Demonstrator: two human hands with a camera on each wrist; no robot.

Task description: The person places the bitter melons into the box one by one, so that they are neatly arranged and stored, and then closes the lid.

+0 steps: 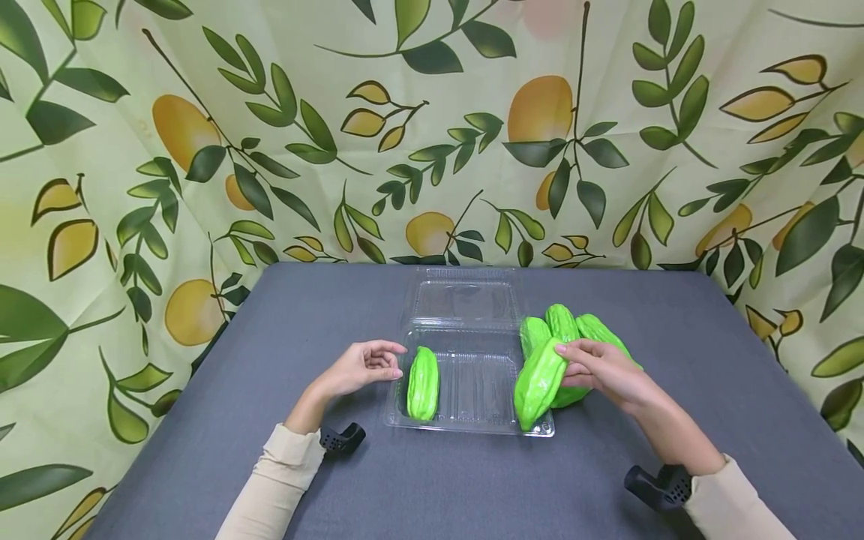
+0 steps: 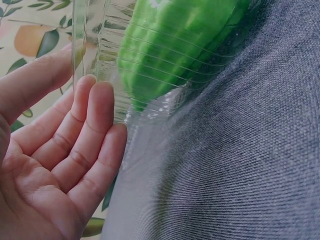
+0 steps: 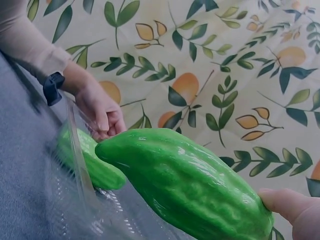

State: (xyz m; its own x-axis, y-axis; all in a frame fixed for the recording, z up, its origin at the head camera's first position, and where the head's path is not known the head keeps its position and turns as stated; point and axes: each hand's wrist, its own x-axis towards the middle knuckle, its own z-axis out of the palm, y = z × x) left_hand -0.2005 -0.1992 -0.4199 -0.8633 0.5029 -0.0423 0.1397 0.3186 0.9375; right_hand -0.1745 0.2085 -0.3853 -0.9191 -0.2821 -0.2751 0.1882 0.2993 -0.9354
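Note:
My right hand [image 1: 604,371] pinches a bright green, ridged bitter melon [image 1: 538,384] by its upper end, between thumb and fingers. The melon slants down over the right side of an open clear plastic clamshell box [image 1: 475,386]. In the right wrist view, the held melon [image 3: 187,182] spans the foreground, with the thumb at its near end. Another bitter melon [image 1: 423,384] lies lengthwise along the box's left wall, seen through the plastic in the left wrist view. Beside that wall, my left hand [image 1: 362,367] has its fingers loosely bent, fingertips right at the rim.
Several more bitter melons [image 1: 563,324] are heaped against the right side of the box, partly behind the held one. The box's clear lid [image 1: 466,300] lies folded back toward the far edge. A grey cloth [image 1: 432,487] covers the table, and a leaf-patterned curtain [image 1: 378,180] hangs behind.

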